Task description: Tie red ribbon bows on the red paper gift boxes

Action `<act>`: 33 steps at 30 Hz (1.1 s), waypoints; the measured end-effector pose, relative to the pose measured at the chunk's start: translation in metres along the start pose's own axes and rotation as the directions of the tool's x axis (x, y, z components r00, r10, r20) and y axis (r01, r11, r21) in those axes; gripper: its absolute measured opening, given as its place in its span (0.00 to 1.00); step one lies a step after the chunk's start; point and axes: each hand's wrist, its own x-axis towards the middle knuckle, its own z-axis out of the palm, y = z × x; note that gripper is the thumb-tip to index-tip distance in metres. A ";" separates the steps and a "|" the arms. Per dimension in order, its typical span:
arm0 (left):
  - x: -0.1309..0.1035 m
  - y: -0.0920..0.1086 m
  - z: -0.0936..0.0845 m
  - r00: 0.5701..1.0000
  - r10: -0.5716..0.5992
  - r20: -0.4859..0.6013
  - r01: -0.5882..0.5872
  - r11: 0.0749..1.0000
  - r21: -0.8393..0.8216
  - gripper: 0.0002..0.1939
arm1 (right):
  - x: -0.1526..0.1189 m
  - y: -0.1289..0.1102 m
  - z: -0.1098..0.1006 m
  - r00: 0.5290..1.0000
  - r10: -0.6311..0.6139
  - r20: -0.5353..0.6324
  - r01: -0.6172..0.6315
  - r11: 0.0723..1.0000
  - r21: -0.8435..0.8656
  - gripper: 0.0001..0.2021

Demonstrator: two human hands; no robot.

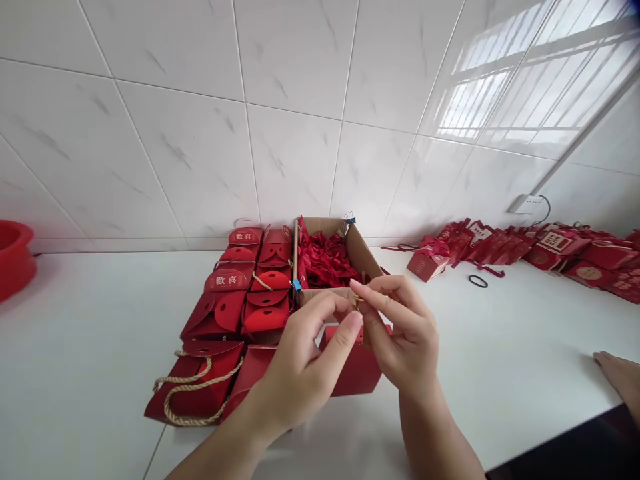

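Observation:
My left hand [313,350] and my right hand [407,333] meet above the front edge of the cardboard box, fingertips pinched together. Between them is a thin gold-coloured piece [358,299], mostly covered by the fingers; it looks like a bit of cord, though I cannot make out its full shape. Behind and below the fingers stands a red gift box [353,373], its upper part partly hidden by my hands. Just beyond, the open cardboard box [367,253] holds a heap of crumpled red ribbon [327,260].
Left of the carton, rows of red gift boxes [225,307] stand close together; one at the front has a twisted rope handle [193,383]. More red packets [490,247] line the wall at right, near a black ring [478,281]. Another person's hand [620,377] rests at the right edge.

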 end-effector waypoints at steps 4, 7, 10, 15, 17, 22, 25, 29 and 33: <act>0.002 0.000 0.001 0.999 -0.047 0.000 0.047 0.991 -0.127 0.11 | -0.002 -0.004 0.000 1.000 -0.017 0.007 0.017 1.000 0.005 0.25; 0.003 -0.002 0.001 0.999 -0.044 0.011 0.045 0.982 -0.184 0.11 | -0.002 -0.005 0.000 1.000 -0.024 0.003 0.024 1.000 0.012 0.26; 0.004 -0.003 0.000 1.000 -0.028 0.008 0.029 0.976 -0.217 0.10 | -0.002 -0.005 0.002 1.000 -0.026 0.013 0.026 0.999 0.020 0.26; 0.003 -0.007 -0.002 1.000 -0.023 -0.008 0.021 0.979 -0.203 0.09 | -0.003 -0.002 0.003 0.999 -0.043 0.027 0.042 0.999 0.020 0.28; 0.004 -0.008 -0.002 1.000 -0.024 -0.011 0.022 0.983 -0.185 0.09 | -0.004 -0.001 0.004 0.999 -0.040 0.027 0.039 0.999 0.024 0.28; 0.006 -0.011 -0.002 0.999 0.002 -0.039 -0.008 0.988 -0.153 0.09 | -0.005 -0.004 0.008 0.999 -0.007 0.031 0.006 1.000 0.020 0.27; 0.007 -0.012 -0.002 0.994 0.051 -0.098 -0.059 0.995 -0.077 0.08 | -0.005 -0.008 0.010 0.998 -0.004 0.061 0.002 0.999 0.038 0.25; 0.008 -0.009 -0.004 0.982 0.121 -0.148 -0.108 0.990 0.096 0.08 | -0.005 -0.007 0.012 0.998 0.016 0.068 -0.021 0.997 0.069 0.23; 0.007 -0.008 -0.006 0.980 0.129 -0.151 -0.098 0.975 0.200 0.07 | -0.003 -0.002 0.013 0.998 0.013 0.060 -0.018 0.997 0.081 0.21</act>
